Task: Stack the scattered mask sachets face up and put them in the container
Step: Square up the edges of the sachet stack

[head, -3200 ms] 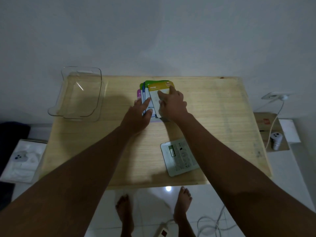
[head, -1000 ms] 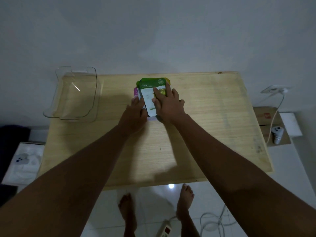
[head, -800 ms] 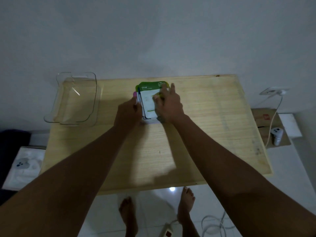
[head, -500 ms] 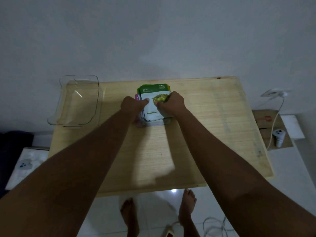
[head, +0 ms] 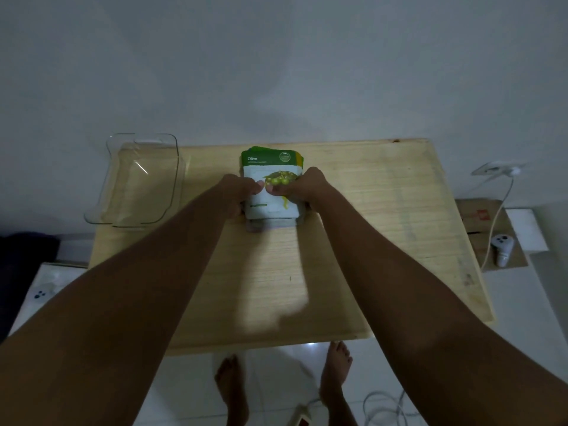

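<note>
Our grip is clamped from both sides: left hand and right hand squeeze the stack of sachets mid-counter, olive one face up on top. We judge stacking done; the clear container, well apart, awaits it.

"Olive" stands in white letters on the green band of the top sachet; the smaller print below it and its round emblem are unreadable.
</note>
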Available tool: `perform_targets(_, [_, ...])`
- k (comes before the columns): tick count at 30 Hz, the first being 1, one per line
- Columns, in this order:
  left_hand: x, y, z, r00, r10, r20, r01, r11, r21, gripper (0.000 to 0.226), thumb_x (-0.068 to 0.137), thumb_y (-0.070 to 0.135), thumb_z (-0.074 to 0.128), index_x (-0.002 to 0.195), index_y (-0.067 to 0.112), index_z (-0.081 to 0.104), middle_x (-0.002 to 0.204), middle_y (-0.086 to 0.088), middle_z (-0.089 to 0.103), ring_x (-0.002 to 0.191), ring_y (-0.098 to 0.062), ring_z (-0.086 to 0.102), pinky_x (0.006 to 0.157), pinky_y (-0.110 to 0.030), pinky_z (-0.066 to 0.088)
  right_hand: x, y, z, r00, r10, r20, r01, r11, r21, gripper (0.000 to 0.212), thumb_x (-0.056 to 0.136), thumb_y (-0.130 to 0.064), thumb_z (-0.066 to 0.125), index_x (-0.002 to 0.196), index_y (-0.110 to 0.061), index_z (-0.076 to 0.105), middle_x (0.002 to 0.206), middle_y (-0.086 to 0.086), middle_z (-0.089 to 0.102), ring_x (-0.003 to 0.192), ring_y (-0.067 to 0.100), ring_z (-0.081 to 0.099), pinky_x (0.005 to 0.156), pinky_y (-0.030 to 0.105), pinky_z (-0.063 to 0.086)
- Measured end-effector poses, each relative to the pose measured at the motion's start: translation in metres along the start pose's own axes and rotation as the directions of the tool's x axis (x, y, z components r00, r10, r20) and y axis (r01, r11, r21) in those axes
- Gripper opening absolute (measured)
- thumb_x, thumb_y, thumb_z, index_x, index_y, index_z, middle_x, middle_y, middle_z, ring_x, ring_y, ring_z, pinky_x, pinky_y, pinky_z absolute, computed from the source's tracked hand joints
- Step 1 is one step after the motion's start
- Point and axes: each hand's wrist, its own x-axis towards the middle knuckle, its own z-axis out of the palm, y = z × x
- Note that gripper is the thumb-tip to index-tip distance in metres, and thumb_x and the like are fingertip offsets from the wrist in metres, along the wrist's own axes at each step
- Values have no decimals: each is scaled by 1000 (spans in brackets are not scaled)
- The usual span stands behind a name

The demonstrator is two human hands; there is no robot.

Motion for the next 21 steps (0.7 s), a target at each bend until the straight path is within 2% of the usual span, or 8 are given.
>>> perform_targets(2, [-4, -4, 0, 999, 36, -20, -37, 998, -45, 41, 84, 7, 70, 120, -9, 56, 116, -20, 65, 97, -35, 65, 80, -52, 54, -6, -1, 0, 1000, -13, -6, 13, 1000, -21, 77, 44, -49, 96, 96, -6, 60, 102, 2, 67, 95, 16, 68, 87, 36, 60])
perform_targets(3, [-4, -7, 0, 999, 44, -18, -45, 996, -76, 39, 86, 5, 68, 119, -11, 56, 116, -20, 64, 98, -35, 65, 80, -52, 53, -8, -1, 0, 1000, -22, -17, 21, 999, -41, 78, 41, -55, 94, 95, -10, 60, 100, 1, 66, 94, 15, 67, 88, 35, 59])
perform_targets(5, [-6, -15, -7, 996, 79, 34, -74, 988, -134, 44, 85, 6, 68, 121, -14, 54, 125, -24, 61, 110, -39, 62, 92, -56, 50, -10, 0, 3, 999, -32, -40, 28, 996, -82, 98, 24, -73, 84, 100, -14, 65, 102, -2, 69, 97, 15, 66, 89, 34, 58])
perform_targets(7, [-8, -20, -11, 987, 137, 89, -117, 973, -200, 55, 79, 10, 72, 125, -13, 52, 127, -27, 59, 116, -43, 58, 96, -59, 48, -9, 4, 7, 998, -50, -27, 49, 998, -38, 104, 17, -80, 81, 100, -18, 70, 100, -5, 73, 94, 13, 69, 86, 33, 59])
perform_targets(12, [-20, -10, -6, 983, 163, 82, -145, 970, -195, 35, 91, 6, 60, 124, -5, 55, 122, -22, 63, 107, -39, 64, 86, -54, 52, -18, 1, 3, 998, -26, 54, 9, 953, 303, 79, 47, -64, 89, 105, -12, 72, 101, 6, 77, 85, 19, 76, 81, 41, 62])
perform_targets(16, [-19, -9, -7, 974, 197, 116, -178, 972, -153, 33, 87, 12, 65, 118, 2, 60, 122, -22, 65, 109, -39, 64, 90, -55, 52, -22, -3, 1, 995, 16, 98, -48, 938, 342, 99, 54, -86, 69, 118, -10, 65, 106, 6, 74, 83, 19, 73, 70, 31, 61])
perform_targets(18, [-27, -8, 1, 961, 229, 157, -212, 970, -118, 34, 89, 13, 62, 122, 4, 58, 119, -19, 66, 106, -36, 66, 87, -51, 55, -20, -5, 4, 996, 24, 87, -51, 945, 323, 126, 43, -99, 56, 131, -10, 57, 117, 9, 70, 98, 25, 71, 86, 38, 59])
perform_targets(21, [-32, -5, 13, 960, 261, 100, -257, 965, -49, 35, 95, 12, 52, 130, 10, 50, 120, -14, 64, 105, -31, 65, 86, -46, 55, -14, -6, 6, 993, -24, 114, -11, 954, 301, 131, 41, -104, 47, 132, -10, 56, 120, 11, 69, 105, 28, 69, 97, 45, 54])
